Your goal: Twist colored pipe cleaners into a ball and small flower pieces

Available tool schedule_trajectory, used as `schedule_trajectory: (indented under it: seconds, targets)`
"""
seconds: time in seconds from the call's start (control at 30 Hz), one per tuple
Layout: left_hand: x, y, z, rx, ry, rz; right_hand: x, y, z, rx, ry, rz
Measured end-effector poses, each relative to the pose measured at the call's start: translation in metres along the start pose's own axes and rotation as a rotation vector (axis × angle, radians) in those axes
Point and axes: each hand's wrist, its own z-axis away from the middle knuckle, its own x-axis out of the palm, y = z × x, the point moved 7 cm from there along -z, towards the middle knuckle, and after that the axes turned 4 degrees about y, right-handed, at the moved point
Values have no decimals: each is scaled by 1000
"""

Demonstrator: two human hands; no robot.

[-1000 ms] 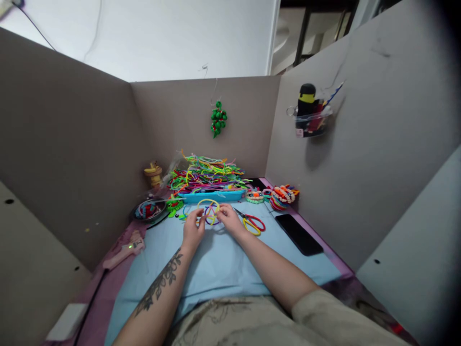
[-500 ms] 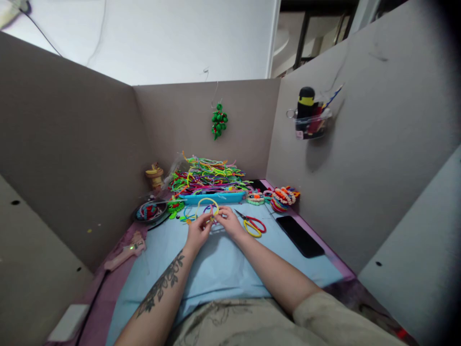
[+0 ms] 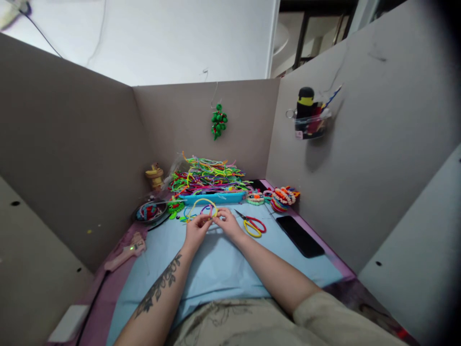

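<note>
My left hand (image 3: 196, 230) and my right hand (image 3: 227, 224) meet over the middle of the blue cloth. Fingertips of both pinch a bundle of pipe cleaners, from which a yellow pipe cleaner (image 3: 203, 200) arches up in a loop. Inside that arch shows a smaller purple and pink loop (image 3: 207, 210). The join between the fingers is mostly hidden. Just right of my right hand lie scissors (image 3: 253, 226) with one red and one yellow handle. Behind my hands stands a blue tray (image 3: 216, 198) heaped with pipe cleaners (image 3: 209, 174) in many colours.
A black phone (image 3: 299, 236) lies at the right. Finished fuzzy pieces (image 3: 283, 198) sit at the back right. At the left are a dark bowl (image 3: 150, 211) and a pink glue gun (image 3: 127, 252) with its cord. Grey partitions (image 3: 201, 115) enclose the table.
The yellow loop has swung left and spread wider. My left hand has shifted slightly left, while both hands keep pinching the bundle.
</note>
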Motion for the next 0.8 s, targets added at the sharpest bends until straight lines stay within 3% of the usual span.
schedule_trajectory:
  seconds: [0.13,0.33,0.6,0.8]
  targets:
    - [-2,1,-1,-9,17,-19,0,-2,0,-19,10,9]
    - [-5,-2,-3,-36,33,0,-17,11,-6,52,175,-41]
    - [3,-3,1,-49,-78,42,-13,18,-13,4,105,-49]
    - [3,-1,2,-39,-93,57,-13,16,-12,-15,104,-11]
